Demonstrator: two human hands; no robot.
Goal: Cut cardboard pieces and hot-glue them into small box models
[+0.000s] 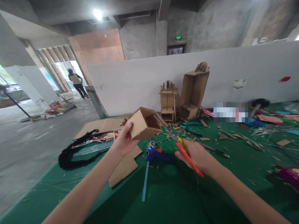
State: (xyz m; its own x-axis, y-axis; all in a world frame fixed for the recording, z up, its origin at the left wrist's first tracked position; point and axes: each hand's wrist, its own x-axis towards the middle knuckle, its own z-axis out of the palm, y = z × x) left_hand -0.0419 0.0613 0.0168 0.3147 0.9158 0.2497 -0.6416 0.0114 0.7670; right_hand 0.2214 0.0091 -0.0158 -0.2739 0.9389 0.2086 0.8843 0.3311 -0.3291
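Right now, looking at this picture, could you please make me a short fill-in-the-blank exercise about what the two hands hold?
1. The left hand holds a small open box made of ____.
2. The right hand holds scissors with ____ handles.
3. The scissor blades touch the ____ of the box.
4. The table has a ____ cover.

Missing words: cardboard; red; edge; green

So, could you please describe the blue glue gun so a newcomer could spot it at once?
On the green table, look just below the cardboard box in the left hand. The glue gun lies between both hands, the only blue tool with an orange trigger.
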